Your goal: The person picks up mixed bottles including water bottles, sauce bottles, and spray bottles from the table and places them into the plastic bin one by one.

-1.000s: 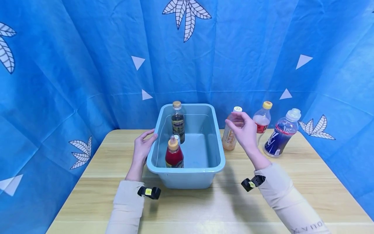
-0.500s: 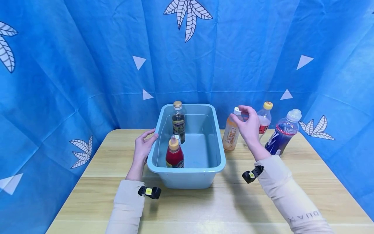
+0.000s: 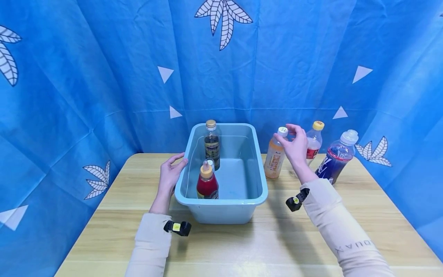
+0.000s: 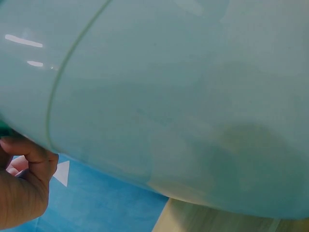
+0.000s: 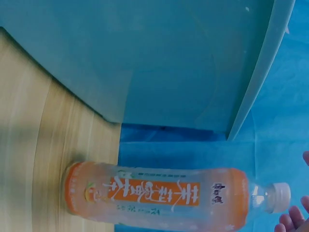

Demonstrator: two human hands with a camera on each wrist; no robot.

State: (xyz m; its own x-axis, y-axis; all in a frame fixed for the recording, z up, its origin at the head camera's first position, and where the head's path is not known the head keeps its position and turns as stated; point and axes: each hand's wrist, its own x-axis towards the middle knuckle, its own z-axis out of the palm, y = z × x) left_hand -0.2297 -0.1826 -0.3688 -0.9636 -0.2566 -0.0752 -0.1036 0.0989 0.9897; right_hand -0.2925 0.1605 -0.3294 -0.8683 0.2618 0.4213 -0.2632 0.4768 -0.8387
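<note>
My left hand (image 3: 169, 171) holds the left rim of a light blue plastic tub (image 3: 221, 211); in the left wrist view the hand (image 4: 29, 179) shows at the tub's edge. My right hand (image 3: 295, 148) is beside the white cap of an orange-labelled drink bottle (image 3: 274, 161), thumb and fingers apart around cap height. In the right wrist view that bottle (image 5: 159, 195) stands on the table, with fingertips (image 5: 294, 217) close to its cap. Inside the tub are a dark bottle (image 3: 212, 148), a red bottle with a yellow top (image 3: 207, 186) and a white-capped item (image 3: 210, 163).
Right of the orange-labelled bottle stand a yellow-capped bottle with a red label (image 3: 313, 144) and a dark blue bottle with a white top (image 3: 335, 159). The wooden table (image 3: 221, 250) backs onto a blue patterned cloth (image 3: 290, 57).
My right hand has shifted right and slightly back, from in front of the orange-labelled bottle to beside its cap. The left hand and the tub have stayed in place.
</note>
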